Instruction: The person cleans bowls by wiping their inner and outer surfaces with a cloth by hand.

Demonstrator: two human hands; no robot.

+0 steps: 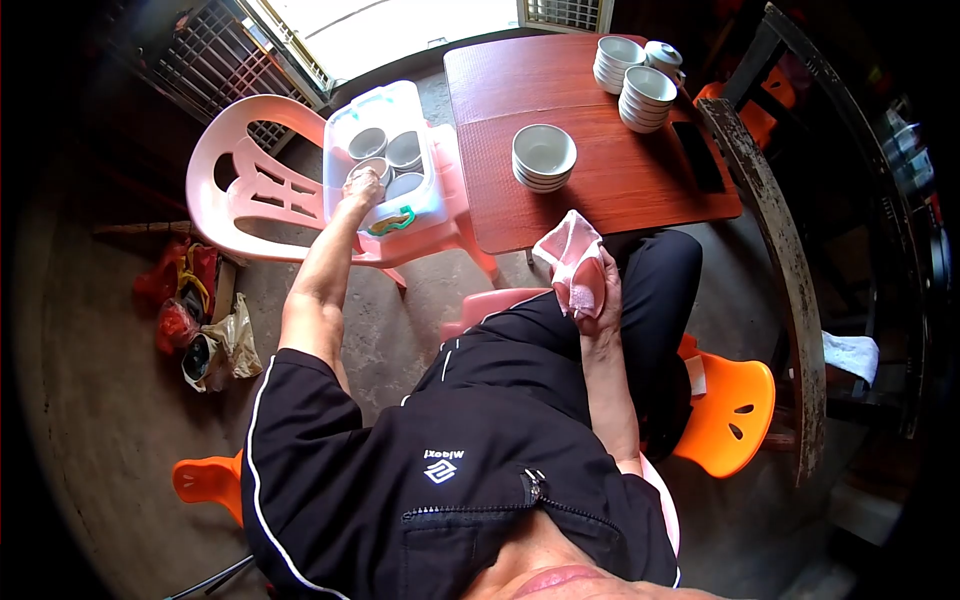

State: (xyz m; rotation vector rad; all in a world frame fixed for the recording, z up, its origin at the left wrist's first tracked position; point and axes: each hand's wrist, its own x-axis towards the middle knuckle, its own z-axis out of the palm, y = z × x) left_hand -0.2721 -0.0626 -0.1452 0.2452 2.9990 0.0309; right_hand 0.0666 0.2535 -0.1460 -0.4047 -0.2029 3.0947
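My left hand [364, 186] reaches into a clear plastic storage box [334, 132] and has its fingers closed on the rim of a bowl [373, 168]. Several stacked bowls [403, 149] stand around it in the box, which has a green handle clip on its near side. Over my lap, my right hand [606, 300] grips a pink and white cloth [572, 243], bunched up with a corner sticking out. A short stack of white bowls [544, 152] sits on the red-brown table, a little beyond the cloth.
The box rests on a pink plastic chair [215, 185] left of the wooden table [490, 90]. At the table's far right are two bowl stacks [648, 90], a lidded pot [664, 56] and a dark flat object [698, 157]. Orange stools [735, 415] and bags [232, 340] flank me.
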